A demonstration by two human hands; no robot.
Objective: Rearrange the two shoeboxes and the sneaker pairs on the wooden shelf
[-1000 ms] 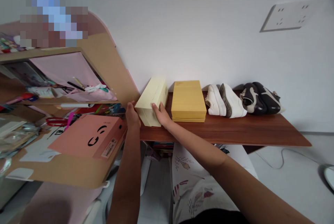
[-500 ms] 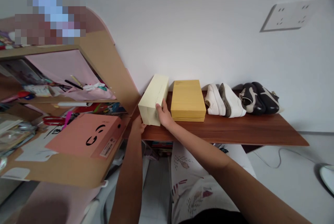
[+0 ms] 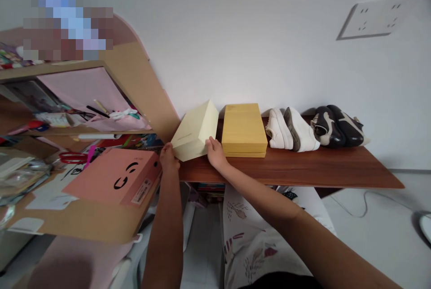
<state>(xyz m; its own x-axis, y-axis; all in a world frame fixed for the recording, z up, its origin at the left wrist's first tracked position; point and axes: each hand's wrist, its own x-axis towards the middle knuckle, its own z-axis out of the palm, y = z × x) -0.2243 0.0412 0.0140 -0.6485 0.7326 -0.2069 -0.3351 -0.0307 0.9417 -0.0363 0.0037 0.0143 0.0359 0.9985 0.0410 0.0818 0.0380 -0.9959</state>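
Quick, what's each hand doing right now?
Left hand: closed, holding the lower end of the pale yellow box.
Right hand: holding the same box from its other side.

cream cardboard box (image 3: 194,131) | closed, matt, small dark print on its upper face | lying at a slant, long edges tilted, one lower corner pointing down and left | at the left end of the wooden shelf (image 3: 289,172), over its front edge, contact with it hidden
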